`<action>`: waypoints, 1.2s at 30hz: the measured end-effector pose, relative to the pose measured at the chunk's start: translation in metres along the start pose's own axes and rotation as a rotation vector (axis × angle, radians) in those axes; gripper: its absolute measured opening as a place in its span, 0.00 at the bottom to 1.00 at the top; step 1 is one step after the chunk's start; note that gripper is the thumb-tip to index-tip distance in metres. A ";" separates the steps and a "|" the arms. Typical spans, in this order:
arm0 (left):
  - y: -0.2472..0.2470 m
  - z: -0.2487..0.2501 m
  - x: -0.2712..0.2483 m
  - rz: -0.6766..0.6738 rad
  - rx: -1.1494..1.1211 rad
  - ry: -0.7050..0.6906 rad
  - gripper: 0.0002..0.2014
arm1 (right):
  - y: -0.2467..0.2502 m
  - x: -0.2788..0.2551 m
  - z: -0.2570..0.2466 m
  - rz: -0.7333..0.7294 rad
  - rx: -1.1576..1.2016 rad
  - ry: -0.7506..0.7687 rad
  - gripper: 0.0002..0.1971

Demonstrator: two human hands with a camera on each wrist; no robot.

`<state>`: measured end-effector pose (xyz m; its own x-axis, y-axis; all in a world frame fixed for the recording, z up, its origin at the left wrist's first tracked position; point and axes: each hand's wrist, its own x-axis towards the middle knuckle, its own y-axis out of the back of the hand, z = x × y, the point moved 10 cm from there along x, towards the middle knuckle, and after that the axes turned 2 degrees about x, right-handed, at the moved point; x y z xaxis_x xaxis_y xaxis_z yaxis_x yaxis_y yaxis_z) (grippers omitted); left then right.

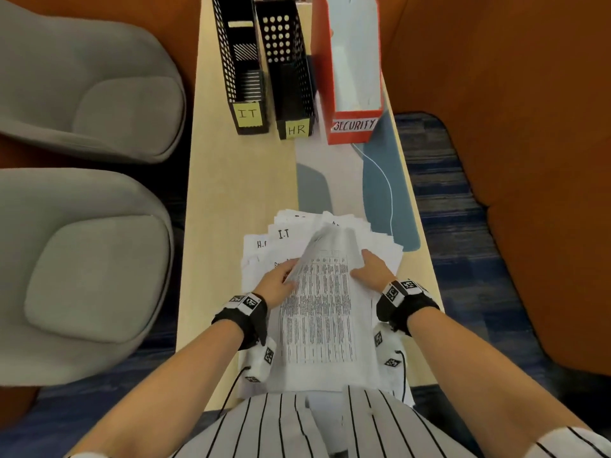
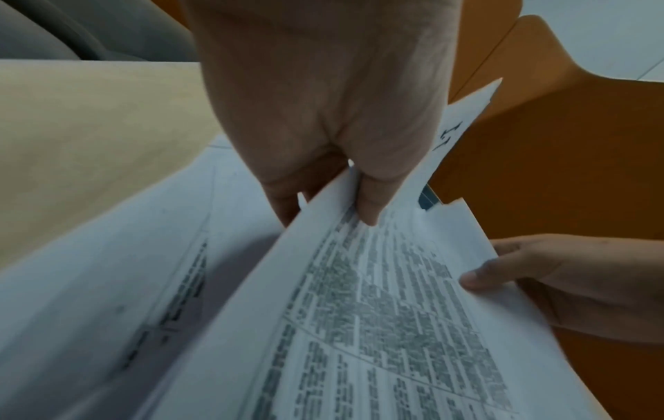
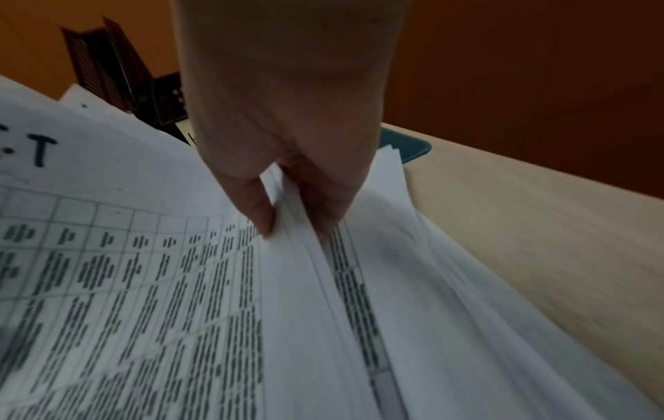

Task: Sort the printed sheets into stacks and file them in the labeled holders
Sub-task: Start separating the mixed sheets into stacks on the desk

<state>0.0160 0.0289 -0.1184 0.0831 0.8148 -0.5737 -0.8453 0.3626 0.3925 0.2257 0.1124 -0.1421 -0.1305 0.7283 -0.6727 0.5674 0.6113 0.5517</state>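
A loose pile of printed sheets point(image 1: 264, 246) lies fanned on the table's near end, some hand-marked "I.T" and "H.". A top sheet point(image 1: 319, 312) printed with a dense table is lifted off the pile. My left hand point(image 1: 279, 280) pinches its left edge, thumb on top in the left wrist view point(image 2: 370, 204). My right hand point(image 1: 372, 266) pinches a few sheets at the right edge point(image 3: 287, 224). At the far end stand three holders: a black mesh one labelled IT point(image 1: 243, 77), a black one labelled HR point(image 1: 291, 81), and a red one labelled SECURITY point(image 1: 352, 81).
The narrow wooden table point(image 1: 238, 186) has a grey-and-teal mat point(image 1: 380, 180) with a thin white cable on it. Two grey chairs point(image 1: 82, 259) stand to the left. An orange padded wall point(image 1: 512, 94) runs along the right, over blue carpet.
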 end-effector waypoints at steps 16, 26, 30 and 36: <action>0.014 -0.023 -0.008 0.377 -0.351 0.052 0.17 | 0.028 -0.005 0.077 0.176 0.314 -0.177 0.09; 0.022 0.003 0.000 0.484 0.055 0.007 0.04 | 0.046 -0.006 0.072 0.356 0.430 -0.074 0.36; 0.039 0.034 -0.017 0.640 0.145 -0.098 0.03 | 0.058 -0.018 0.031 0.494 0.254 0.097 0.32; 0.036 0.034 -0.017 0.543 -0.097 -0.091 0.03 | 0.019 -0.039 -0.071 0.158 0.089 0.584 0.40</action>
<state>0.0023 0.0440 -0.0701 -0.3361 0.9104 -0.2413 -0.8236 -0.1599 0.5441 0.1833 0.1177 -0.0704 -0.4490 0.8730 -0.1904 0.6789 0.4719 0.5625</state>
